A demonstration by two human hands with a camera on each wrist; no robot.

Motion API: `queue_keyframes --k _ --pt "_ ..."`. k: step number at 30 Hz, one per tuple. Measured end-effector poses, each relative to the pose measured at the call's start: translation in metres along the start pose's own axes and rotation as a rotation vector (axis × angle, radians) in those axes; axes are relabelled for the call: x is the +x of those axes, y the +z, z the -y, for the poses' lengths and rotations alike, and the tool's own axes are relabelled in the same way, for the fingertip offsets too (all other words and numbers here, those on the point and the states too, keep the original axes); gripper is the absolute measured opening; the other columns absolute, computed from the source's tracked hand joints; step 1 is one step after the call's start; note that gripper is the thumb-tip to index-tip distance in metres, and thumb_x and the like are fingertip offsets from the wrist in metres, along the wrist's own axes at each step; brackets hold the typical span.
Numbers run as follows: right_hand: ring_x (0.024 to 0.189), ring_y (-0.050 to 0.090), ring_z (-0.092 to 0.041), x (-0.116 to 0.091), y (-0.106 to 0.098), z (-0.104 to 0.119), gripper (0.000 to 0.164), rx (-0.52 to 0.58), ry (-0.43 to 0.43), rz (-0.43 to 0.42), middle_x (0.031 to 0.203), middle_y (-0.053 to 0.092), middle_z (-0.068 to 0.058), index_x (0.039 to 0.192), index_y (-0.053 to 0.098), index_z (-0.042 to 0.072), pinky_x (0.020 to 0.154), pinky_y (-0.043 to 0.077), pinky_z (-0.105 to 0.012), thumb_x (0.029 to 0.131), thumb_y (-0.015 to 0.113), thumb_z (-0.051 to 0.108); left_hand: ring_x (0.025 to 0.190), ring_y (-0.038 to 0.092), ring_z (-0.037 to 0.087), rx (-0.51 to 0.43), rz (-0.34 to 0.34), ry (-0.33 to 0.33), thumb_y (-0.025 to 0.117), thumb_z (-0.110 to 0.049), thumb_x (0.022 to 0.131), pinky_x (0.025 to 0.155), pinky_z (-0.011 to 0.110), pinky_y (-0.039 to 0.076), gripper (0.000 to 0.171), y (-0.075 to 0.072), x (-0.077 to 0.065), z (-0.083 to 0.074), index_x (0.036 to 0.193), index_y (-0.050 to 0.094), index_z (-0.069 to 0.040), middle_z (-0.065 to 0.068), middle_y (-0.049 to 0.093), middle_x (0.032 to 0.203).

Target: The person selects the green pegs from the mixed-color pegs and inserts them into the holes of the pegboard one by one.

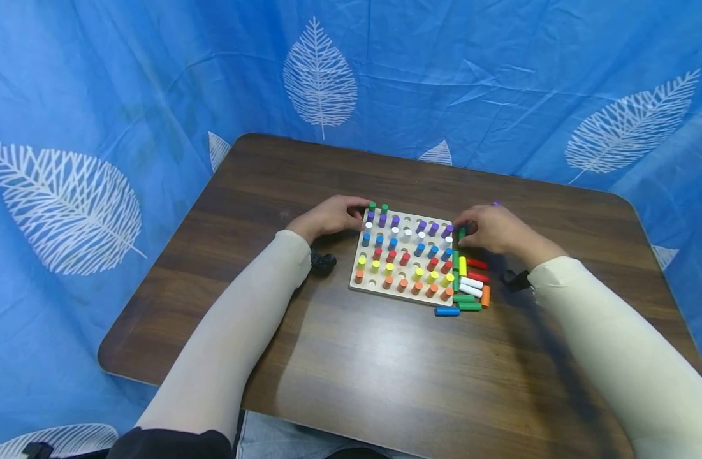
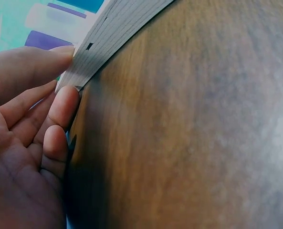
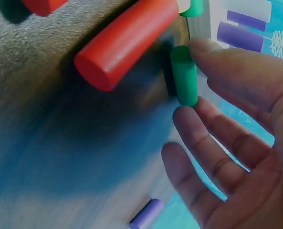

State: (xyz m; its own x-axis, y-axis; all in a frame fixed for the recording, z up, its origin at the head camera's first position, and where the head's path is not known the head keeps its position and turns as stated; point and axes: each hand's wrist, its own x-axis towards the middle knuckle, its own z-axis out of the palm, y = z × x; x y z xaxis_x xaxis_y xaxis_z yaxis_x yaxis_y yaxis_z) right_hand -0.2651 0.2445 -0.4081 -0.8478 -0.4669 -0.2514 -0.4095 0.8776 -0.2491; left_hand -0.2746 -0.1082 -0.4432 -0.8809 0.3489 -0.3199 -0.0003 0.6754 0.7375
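Note:
A pale wooden pegboard (image 1: 405, 297) lies on the table, with rows of coloured pegs standing in it. Two green pegs (image 1: 372, 206) are at its back left, ahead of purple, white, blue, red, yellow and orange rows; some holes are bare. My left hand (image 1: 336, 215) holds the board's back left corner, its thumb on the side edge. At the back right corner my right hand (image 1: 491, 231) has thumb and fingers at the two ends of a green peg (image 3: 184, 76), which lies beside the board. A red peg (image 3: 127, 45) is close by on the table.
Loose green, yellow, red, white and orange pegs (image 1: 485, 296) cluster along the board's right side. A blue peg (image 1: 447, 312) lies at its front right corner. Beyond the right hand is a purple peg (image 3: 147, 213). Blue leaf-patterned curtains (image 1: 419, 76) surround the brown table (image 1: 356, 357).

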Motion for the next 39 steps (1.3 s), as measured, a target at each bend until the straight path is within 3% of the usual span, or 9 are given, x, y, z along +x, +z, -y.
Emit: queue_keyframes --k 10,20,27,39 --pt "0.09 0.057 -0.024 0.003 0.006 0.0 0.036 0.003 0.04 -0.018 0.108 0.063 -0.007 0.118 0.068 0.019 0.08 0.052 -0.043 0.084 0.077 0.029 0.101 0.055 0.02 0.002 0.001 -0.007 0.069 -0.026 0.09 0.096 0.04 0.045 0.059 -0.001 -0.001 0.0 0.144 0.047 -0.029 -0.001 0.06 0.107" --pt "0.1 0.052 -0.031 0.001 0.012 0.003 0.041 -0.006 0.05 -0.119 0.118 0.055 -0.008 0.117 0.067 0.02 0.085 0.051 -0.052 0.081 0.078 0.036 0.099 0.055 0.019 0.012 -0.002 0.007 0.07 -0.027 0.089 0.093 0.038 0.046 0.06 -0.001 0.001 0.001 0.144 0.047 -0.029 -0.001 0.061 0.106" --pt "0.099 0.051 -0.032 0.001 0.018 0.002 0.037 0.014 0.066 -0.158 0.116 0.049 -0.009 0.117 0.065 0.019 0.086 0.051 -0.054 0.083 0.077 0.03 0.099 0.055 0.019 0.007 0.003 -0.004 0.07 -0.026 0.089 0.092 0.037 0.045 0.06 -0.001 0.001 0.001 0.144 0.047 -0.029 -0.001 0.06 0.106" --pt "0.106 0.053 -0.037 0.0 0.021 0.002 0.033 0.011 0.061 -0.199 0.124 0.051 -0.01 0.118 0.065 0.018 0.089 0.047 -0.06 0.087 0.073 0.021 0.102 0.053 0.02 0.009 0.006 -0.016 0.07 -0.026 0.09 0.096 0.039 0.043 0.059 -0.002 0.0 0.001 0.144 0.047 -0.03 0.0 0.059 0.107"
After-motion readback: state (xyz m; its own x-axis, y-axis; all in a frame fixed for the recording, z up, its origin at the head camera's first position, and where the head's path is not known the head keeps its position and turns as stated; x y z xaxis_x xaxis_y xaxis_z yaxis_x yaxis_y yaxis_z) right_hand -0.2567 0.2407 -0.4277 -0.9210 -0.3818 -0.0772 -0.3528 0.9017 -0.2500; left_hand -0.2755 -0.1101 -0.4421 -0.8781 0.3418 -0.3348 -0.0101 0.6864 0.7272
